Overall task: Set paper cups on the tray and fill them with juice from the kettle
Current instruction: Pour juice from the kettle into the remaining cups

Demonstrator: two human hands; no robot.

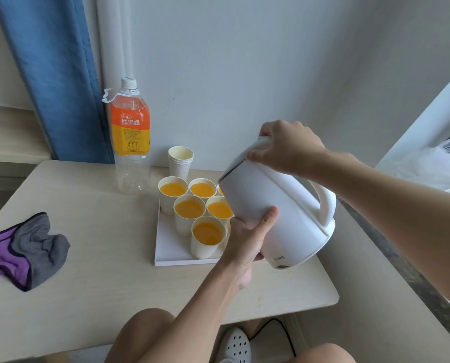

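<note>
Over the flat white rectangular tray (170,251), the smooth white plastic kettle (271,203) is tipped toward round white paper cups (201,248) full w/ orange juice (208,231). The left hand (246,241) cradles its curved body, thumb up the side. The right hand (289,145) grips the lid end, fingers curled over.

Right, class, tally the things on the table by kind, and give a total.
White plastic kettle: 1
White rectangular tray: 1
White paper cups filled with orange juice: 6 showing, one mostly behind the kettle
Stack of empty white paper cups: 1
Clear plastic bottle with orange label: 1
Grey and purple cloth: 1
Total: 11
</note>
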